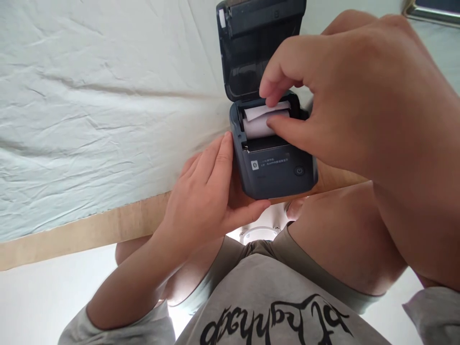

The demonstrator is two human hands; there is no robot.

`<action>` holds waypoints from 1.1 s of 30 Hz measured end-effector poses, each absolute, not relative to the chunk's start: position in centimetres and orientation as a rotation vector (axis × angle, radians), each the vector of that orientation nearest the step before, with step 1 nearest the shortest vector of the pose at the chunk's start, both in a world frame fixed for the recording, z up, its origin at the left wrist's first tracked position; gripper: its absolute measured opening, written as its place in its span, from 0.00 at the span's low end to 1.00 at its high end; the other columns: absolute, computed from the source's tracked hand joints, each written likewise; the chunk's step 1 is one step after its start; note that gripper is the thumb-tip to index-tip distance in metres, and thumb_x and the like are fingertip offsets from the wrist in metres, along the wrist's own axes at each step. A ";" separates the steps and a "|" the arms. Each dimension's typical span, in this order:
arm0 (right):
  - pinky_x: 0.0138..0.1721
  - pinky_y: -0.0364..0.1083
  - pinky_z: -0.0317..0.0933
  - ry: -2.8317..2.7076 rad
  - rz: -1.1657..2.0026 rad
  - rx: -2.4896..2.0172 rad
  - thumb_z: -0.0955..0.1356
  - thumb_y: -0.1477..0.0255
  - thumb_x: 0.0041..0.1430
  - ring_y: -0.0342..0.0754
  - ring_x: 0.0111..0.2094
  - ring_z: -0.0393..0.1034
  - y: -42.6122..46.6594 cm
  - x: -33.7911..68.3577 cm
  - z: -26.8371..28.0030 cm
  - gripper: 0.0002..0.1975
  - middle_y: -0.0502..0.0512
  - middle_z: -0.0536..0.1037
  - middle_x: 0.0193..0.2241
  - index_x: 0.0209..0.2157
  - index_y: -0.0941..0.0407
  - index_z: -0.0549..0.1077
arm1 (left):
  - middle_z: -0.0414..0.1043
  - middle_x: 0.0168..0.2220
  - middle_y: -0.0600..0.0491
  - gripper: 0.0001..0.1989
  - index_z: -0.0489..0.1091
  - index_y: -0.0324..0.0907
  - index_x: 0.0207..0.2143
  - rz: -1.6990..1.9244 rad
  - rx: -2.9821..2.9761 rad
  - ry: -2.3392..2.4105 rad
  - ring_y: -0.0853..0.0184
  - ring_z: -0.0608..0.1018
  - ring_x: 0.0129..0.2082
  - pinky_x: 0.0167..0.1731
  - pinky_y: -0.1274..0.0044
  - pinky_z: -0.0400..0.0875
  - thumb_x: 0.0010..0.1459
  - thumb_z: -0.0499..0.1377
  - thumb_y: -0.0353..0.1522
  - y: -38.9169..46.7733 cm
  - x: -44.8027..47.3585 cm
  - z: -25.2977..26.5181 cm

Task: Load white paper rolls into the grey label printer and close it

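Observation:
A dark blue-grey mini thermal printer (273, 175) sits at the table's front edge with its lid (247, 52) swung up. In its bay lies a white paper roll (257, 125), its loose end raised a little. My right hand (345, 91) reaches over from the right. Its thumb tip rests on the roll and its curled fingers come down at the loose end, closing round the paper. Along the printer's left side lie the fingers of my left hand (204, 191), with the thumb under the front edge, holding the body steady.
A pale, wrinkled cloth (108, 96) covers the table, whose wooden edge (89, 230) shows in front. At the top right corner is part of a dark object with a metallic rim (431, 12). My legs are beneath the table edge.

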State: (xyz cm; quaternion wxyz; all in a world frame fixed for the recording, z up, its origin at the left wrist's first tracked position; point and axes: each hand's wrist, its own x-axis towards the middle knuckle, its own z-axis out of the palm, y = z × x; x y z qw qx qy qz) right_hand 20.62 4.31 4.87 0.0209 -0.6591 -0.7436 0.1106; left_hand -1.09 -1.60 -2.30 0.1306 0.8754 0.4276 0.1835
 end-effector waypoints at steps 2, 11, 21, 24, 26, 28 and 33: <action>0.69 0.65 0.56 -2.296 0.330 -2.094 0.64 0.69 0.65 0.57 0.64 0.66 4.6 20.5 4.8 0.16 0.55 0.73 0.40 0.52 0.52 0.76 | 0.70 0.70 0.32 0.47 0.57 0.34 0.76 0.528 2.544 1.251 0.43 0.77 0.69 0.65 0.56 0.78 0.73 0.52 0.61 -1.6 -1.1 -2.3; 0.48 0.49 0.57 -2.347 0.096 -1.417 0.61 0.66 0.71 0.39 0.49 0.72 1.4 22.9 3.1 0.14 0.51 0.71 0.29 0.40 0.52 0.78 | 0.72 0.68 0.31 0.42 0.52 0.37 0.77 0.728 2.577 1.147 0.48 0.79 0.67 0.63 0.58 0.78 0.76 0.54 0.57 -1.9 -0.9 -2.7; 0.59 0.54 0.56 -2.214 0.215 -1.336 0.60 0.52 0.71 0.43 0.56 0.70 0.7 25.2 2.3 0.24 0.50 0.77 0.42 0.47 0.54 0.80 | 0.66 0.70 0.38 0.24 0.67 0.58 0.68 0.610 2.565 1.086 0.44 0.78 0.67 0.58 0.54 0.80 0.76 0.58 0.52 -1.7 -1.7 -2.2; 0.67 0.56 0.53 -2.158 0.190 -1.490 0.59 0.46 0.66 0.56 0.71 0.61 1.8 25.6 2.3 0.37 0.48 0.71 0.64 0.65 0.56 0.72 | 0.66 0.70 0.38 0.20 0.71 0.56 0.64 0.664 2.529 1.117 0.42 0.78 0.66 0.57 0.51 0.80 0.77 0.57 0.50 -1.8 -1.4 -2.2; 0.72 0.57 0.53 -2.131 0.180 -1.544 0.57 0.41 0.64 0.61 0.75 0.57 2.5 25.7 1.9 0.47 0.51 0.64 0.71 0.73 0.58 0.63 | 0.67 0.70 0.37 0.19 0.72 0.55 0.63 0.641 2.510 1.125 0.41 0.78 0.66 0.58 0.49 0.80 0.76 0.58 0.49 -1.9 -1.3 -2.1; 0.78 0.58 0.51 -2.130 0.222 -1.537 0.57 0.41 0.66 0.61 0.77 0.54 2.9 25.6 1.6 0.51 0.59 0.58 0.74 0.77 0.63 0.55 | 0.67 0.70 0.38 0.20 0.73 0.56 0.63 0.599 2.499 1.133 0.41 0.78 0.66 0.58 0.49 0.80 0.74 0.60 0.48 -1.9 -1.3 -2.0; 0.82 0.49 0.47 -2.036 0.498 -1.543 0.58 0.45 0.67 0.53 0.80 0.50 1.9 24.2 2.9 0.46 0.50 0.61 0.73 0.76 0.60 0.58 | 0.67 0.71 0.39 0.20 0.72 0.57 0.63 0.575 2.498 1.134 0.43 0.77 0.68 0.59 0.48 0.80 0.74 0.60 0.49 -1.7 -1.4 -1.8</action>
